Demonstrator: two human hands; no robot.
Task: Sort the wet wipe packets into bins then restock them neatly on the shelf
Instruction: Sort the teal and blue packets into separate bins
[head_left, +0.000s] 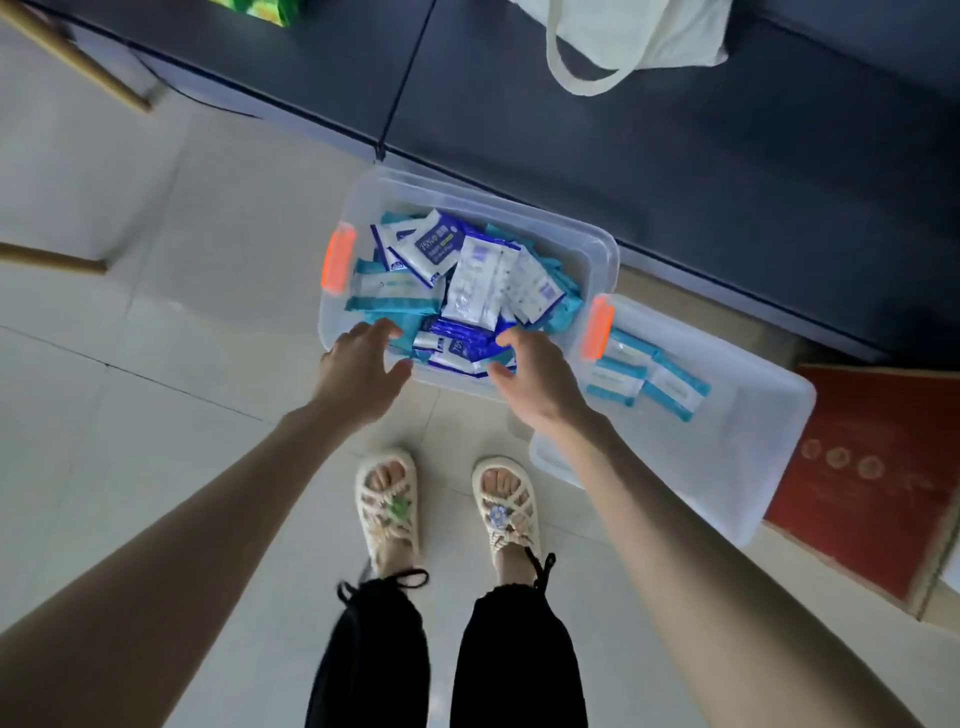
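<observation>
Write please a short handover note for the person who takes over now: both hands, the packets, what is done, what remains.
Left hand: open, fingers spread at the near rim of the full bin.
Right hand: fingers curved at the dark blue packets; grip unclear.
The full bin holds mixed teal, white and blue packets.
Done: a few teal-edged packets lie in the second bin to the right.
Left: most of the sorting, all restocking.
</observation>
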